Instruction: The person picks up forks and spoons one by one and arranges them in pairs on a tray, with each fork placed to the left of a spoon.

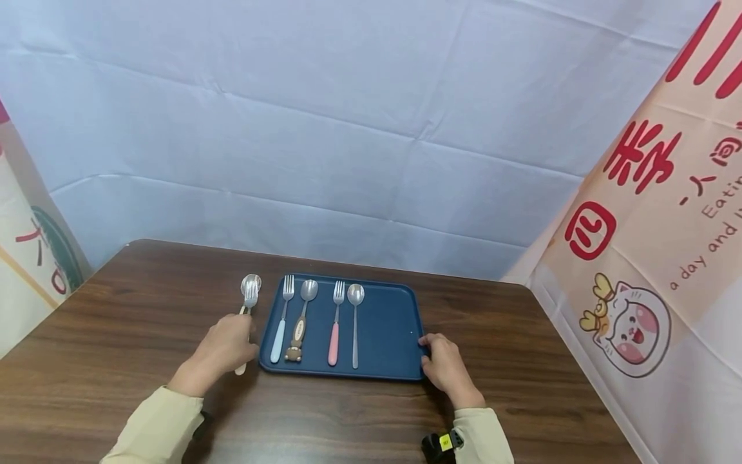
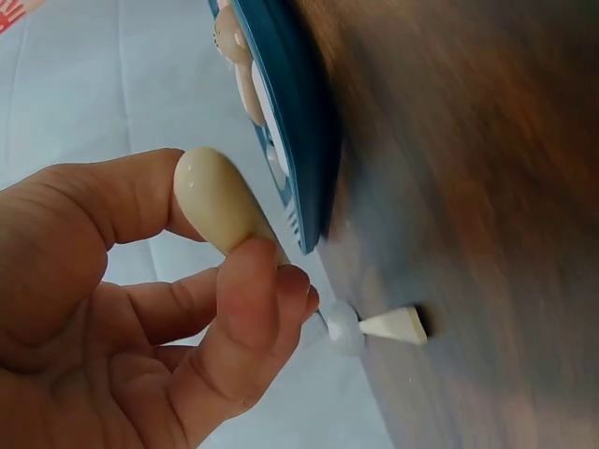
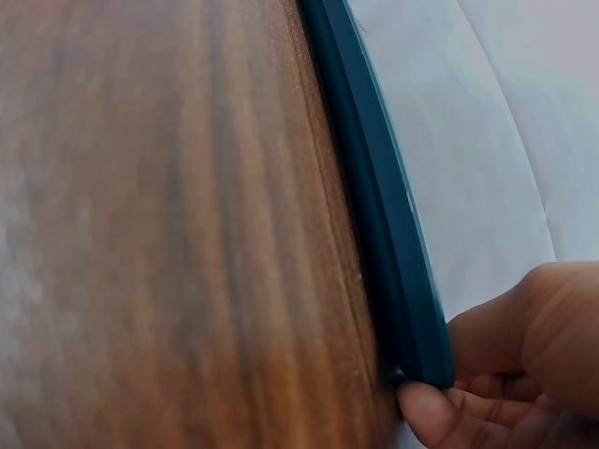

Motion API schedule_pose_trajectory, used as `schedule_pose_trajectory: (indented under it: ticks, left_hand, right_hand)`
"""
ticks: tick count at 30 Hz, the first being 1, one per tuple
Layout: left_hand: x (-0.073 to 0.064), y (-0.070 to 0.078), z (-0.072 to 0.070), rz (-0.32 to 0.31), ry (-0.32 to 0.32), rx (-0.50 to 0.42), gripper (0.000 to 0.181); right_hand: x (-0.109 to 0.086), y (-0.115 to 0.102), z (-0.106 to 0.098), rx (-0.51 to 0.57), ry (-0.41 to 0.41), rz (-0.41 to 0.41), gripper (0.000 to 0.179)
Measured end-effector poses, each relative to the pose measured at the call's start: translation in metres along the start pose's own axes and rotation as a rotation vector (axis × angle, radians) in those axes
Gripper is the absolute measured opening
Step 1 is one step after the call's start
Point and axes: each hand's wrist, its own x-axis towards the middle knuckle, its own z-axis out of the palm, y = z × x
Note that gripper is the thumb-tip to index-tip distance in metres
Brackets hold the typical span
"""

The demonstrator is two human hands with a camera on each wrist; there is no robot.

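Observation:
My left hand (image 1: 227,347) is just left of the blue tray (image 1: 385,335). It pinches the cream handle (image 2: 211,201) of a fork (image 1: 251,295) between thumb and fingers. Beneath that fork a spoon (image 1: 246,280) with a cream handle (image 2: 398,325) lies on the table, partly hidden by the hand. My right hand (image 1: 445,364) grips the tray's right edge near the front corner. On the tray, from left, lie a light-blue-handled fork (image 1: 278,341), a spoon with a brown bear handle (image 1: 297,335), a pink-handled fork (image 1: 333,341) and an all-metal spoon (image 1: 355,328).
The tray rests on a dark wooden table (image 1: 324,419). A pale cloth (image 1: 290,129) hangs behind the table's far edge. A printed cloth (image 1: 637,258) with red characters and a cartoon hangs at the right. Another printed cloth (image 1: 29,258) hangs at the left.

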Motion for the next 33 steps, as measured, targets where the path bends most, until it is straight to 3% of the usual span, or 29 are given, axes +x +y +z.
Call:
schedule_pose_trajectory:
  ticks: [5,9,12,26,33]
  left_hand:
    - [0.006,0.007,0.007,0.032,0.039,0.011,0.007]
    - [0.009,0.013,0.012,0.051,0.067,0.026,0.017]
    - [0.012,0.018,0.015,0.059,0.076,0.028,0.014]
    - [0.020,0.030,0.029,0.062,0.088,0.008,0.029]
    - [0.025,0.041,0.034,0.049,0.078,-0.024,0.018]
  right_hand:
    - [0.000,0.000,-0.002,0.003,-0.002,0.004,0.027]
    - [0.000,-0.001,-0.002,0.003,-0.004,0.006,0.026]
    - [0.000,-0.001,-0.002,0.003,-0.002,0.003,0.026]
    - [-0.001,-0.002,-0.002,0.001,-0.003,-0.001,0.026]
    - [-0.001,-0.001,-0.002,0.002,-0.004,0.003,0.026]
